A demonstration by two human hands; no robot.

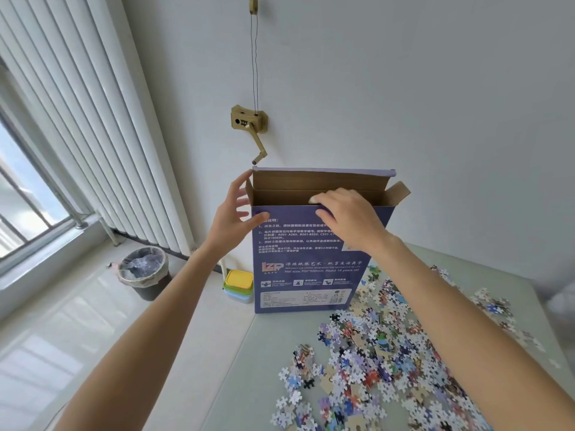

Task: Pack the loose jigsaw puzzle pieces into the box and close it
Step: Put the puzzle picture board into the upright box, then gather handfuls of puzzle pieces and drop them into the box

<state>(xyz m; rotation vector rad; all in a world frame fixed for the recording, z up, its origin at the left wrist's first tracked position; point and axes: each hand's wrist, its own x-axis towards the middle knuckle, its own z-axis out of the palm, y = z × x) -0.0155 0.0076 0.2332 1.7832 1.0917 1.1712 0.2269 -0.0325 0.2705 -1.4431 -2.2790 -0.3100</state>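
Observation:
A tall purple puzzle box [311,262] stands upright near the table's far left edge, its top flaps open and the brown inside showing. My left hand [236,216] is spread against the box's upper left corner, thumb on the front face. My right hand [348,216] rests over the front top rim, fingers curled at the opening; whether it holds pieces is hidden. Loose jigsaw pieces [382,362] lie scattered over the table in front of and to the right of the box.
The pale table [249,368] ends at its left edge close to the box. On the floor stand a lined bin [144,272] and stacked coloured containers [239,284]. A wall crank [249,122] hangs behind the box, vertical blinds [93,119] at left.

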